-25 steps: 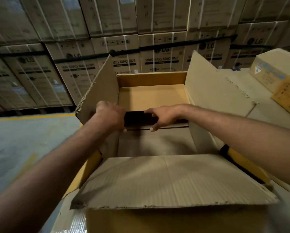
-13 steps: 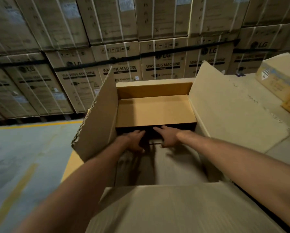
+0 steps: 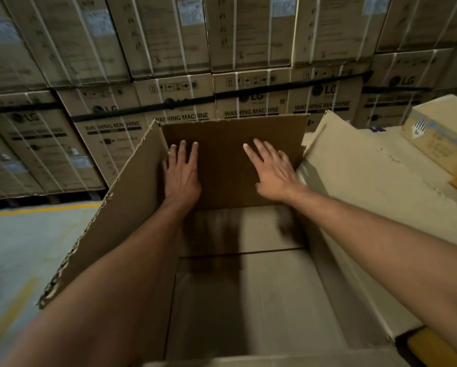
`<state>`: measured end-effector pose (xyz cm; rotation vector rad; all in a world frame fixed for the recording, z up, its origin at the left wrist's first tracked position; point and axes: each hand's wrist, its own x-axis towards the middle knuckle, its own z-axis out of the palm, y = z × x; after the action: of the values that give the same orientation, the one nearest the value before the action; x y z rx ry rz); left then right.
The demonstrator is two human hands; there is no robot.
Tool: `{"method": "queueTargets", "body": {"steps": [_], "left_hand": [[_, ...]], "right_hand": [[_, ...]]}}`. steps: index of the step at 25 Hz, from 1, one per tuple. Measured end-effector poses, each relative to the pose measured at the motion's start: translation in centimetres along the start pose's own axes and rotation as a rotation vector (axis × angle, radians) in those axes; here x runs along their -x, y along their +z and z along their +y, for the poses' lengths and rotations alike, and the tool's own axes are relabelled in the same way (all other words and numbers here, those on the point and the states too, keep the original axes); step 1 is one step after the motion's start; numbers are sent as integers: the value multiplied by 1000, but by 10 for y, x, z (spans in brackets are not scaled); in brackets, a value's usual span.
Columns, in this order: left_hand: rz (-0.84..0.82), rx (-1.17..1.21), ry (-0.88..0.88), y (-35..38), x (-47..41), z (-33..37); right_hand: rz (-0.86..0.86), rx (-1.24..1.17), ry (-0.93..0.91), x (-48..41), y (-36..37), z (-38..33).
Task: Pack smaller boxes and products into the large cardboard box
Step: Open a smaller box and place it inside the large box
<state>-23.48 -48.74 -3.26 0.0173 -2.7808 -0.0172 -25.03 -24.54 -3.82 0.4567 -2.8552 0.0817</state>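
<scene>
- Washing-machine cartons (image 3: 111,133) stood stacked behind the work spot.
- The large box (image 3: 132,207) sat open right before us, showing only its bare floor. We judged it light, stiff along its folds and floppy at the flaps, so best held by its walls.
- 1 smaller box (image 3: 439,139) waited off to the right, outside it.
- Our left hand (image 3: 181,178) and right hand (image 3: 271,173) pressed flat on the far flap (image 3: 222,144), fingers straight, gripping nothing.
</scene>
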Motion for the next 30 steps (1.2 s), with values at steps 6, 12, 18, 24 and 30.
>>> {"method": "queueTargets", "body": {"steps": [6, 12, 18, 24, 30], "left_hand": [[-179, -271, 69, 5, -61, -26], [-134, -436, 99, 30, -75, -29], [-245, -459, 140, 10, -88, -37], [-299, -368, 116, 22, -54, -32], [-346, -323, 154, 15, -10, -24]], "right_hand": [[-63, 96, 61, -52, 5, 27], [9, 68, 172, -71, 18, 38], [-98, 88, 137, -67, 20, 44], [-215, 98, 143, -44, 14, 38], [-243, 64, 119, 14, 27, 25]]}}
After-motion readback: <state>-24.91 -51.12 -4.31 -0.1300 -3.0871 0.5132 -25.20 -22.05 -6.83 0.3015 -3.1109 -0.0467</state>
